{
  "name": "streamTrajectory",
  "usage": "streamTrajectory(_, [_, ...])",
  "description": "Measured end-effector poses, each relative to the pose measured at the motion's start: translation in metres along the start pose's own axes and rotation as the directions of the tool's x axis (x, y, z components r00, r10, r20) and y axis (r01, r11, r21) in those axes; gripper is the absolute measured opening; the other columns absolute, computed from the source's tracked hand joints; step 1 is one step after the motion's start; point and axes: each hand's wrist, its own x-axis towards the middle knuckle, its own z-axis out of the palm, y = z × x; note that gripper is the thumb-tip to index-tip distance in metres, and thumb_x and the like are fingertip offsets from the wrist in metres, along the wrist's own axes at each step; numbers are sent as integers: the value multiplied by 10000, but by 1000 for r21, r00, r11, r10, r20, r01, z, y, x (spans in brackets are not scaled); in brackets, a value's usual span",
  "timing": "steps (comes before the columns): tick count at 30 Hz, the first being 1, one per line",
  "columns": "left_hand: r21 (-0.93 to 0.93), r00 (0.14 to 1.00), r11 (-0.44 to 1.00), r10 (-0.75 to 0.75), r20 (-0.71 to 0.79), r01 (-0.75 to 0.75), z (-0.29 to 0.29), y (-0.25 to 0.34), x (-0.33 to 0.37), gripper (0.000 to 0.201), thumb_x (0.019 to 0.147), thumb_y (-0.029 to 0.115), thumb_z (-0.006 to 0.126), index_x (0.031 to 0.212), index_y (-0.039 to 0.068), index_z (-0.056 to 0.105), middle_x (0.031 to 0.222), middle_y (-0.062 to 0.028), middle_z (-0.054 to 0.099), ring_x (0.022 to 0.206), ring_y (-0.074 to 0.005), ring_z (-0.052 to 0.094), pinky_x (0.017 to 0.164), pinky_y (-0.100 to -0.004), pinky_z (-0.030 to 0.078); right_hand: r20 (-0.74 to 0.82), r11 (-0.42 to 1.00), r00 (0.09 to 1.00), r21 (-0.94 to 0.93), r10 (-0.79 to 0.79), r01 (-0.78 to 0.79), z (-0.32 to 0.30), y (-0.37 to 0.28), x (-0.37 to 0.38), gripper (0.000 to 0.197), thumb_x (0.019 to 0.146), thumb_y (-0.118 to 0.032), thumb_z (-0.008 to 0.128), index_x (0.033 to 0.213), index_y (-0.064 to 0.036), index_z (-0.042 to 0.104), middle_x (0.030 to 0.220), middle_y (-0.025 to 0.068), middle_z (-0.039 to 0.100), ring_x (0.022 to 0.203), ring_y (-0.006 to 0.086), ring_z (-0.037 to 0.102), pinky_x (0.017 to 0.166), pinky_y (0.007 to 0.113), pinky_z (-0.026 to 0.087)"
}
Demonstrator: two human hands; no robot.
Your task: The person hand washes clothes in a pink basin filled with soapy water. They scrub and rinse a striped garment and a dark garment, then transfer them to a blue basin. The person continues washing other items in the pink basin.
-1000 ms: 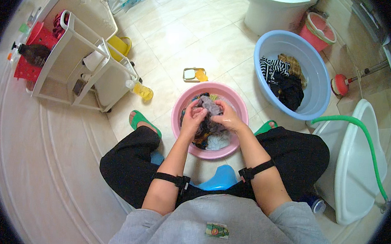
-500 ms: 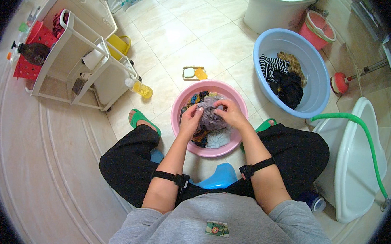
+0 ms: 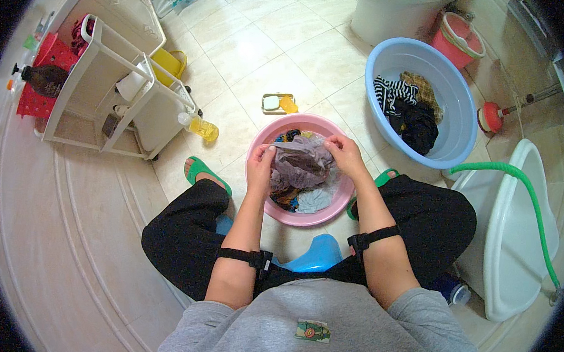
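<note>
A greyish-purple wet garment (image 3: 300, 166) is stretched between my two hands, over the pink basin (image 3: 305, 221). My left hand (image 3: 260, 165) pinches its left edge near the basin's rim. At its upper right edge my right hand (image 3: 342, 155) grips it between thumb and fingers. Beneath the garment lie other wet clothes, among them a pale blue cloth (image 3: 314, 201) and dark patterned fabric (image 3: 286, 198); much of the basin's contents is hidden.
Past the basin lies a soap dish (image 3: 271, 104) with soap. A bottle of yellow liquid (image 3: 203, 128) lies left, beside a white shelf rack (image 3: 100, 81). To the right stand a blue basin (image 3: 453, 138) of clothes and a green hose (image 3: 508, 169). A blue stool (image 3: 316, 254) is under me.
My hands have moved apart, left hand leftward and right hand rightward. The garment, bunched between them before, is now spread out.
</note>
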Motion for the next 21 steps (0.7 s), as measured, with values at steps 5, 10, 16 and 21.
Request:
streamTrajectory(5, [274, 998, 960, -39, -38, 48, -6, 4, 5, 310, 894, 170, 677, 1167, 34, 623, 1088, -75, 657, 965, -169, 613, 870, -300, 483, 54, 998, 999, 70, -6, 2, -1, 7, 8, 293, 915, -288, 650, 966, -1, 680, 833, 79, 688, 786, 147, 635, 723, 306, 495])
streamTrajectory(10, [691, 859, 510, 288, 424, -512, 12, 10, -8, 869, 688, 198, 830, 1447, 100, 418, 1430, -182, 457, 1342, -332, 421, 1135, -427, 311, 250, 957, 968, 273, 23, -93, 10, -20, -1, 282, 936, -269, 641, 957, 9, 683, 868, 56, 686, 793, 115, 623, 710, 280, 494])
streamTrajectory(16, [598, 922, 761, 2, 388, -253, 29, 15, -24, 777, 744, 116, 754, 1449, 105, 427, 1303, -184, 582, 1245, -315, 547, 1023, -371, 434, 404, 795, 915, 551, 15, -256, 17, -52, -16, 251, 941, -195, 637, 1100, -3, 666, 987, 34, 666, 882, 107, 612, 802, 266, 497])
streamTrajectory(21, [500, 917, 802, 143, 372, -327, 20, 15, -18, 314, 856, 96, 659, 1164, 37, 668, 1077, -99, 701, 996, -176, 645, 897, -295, 477, 461, 866, 874, 489, -154, -106, 5, -55, -13, 396, 830, -24, 600, 1225, -13, 611, 1153, 58, 624, 1040, 134, 596, 905, 284, 482])
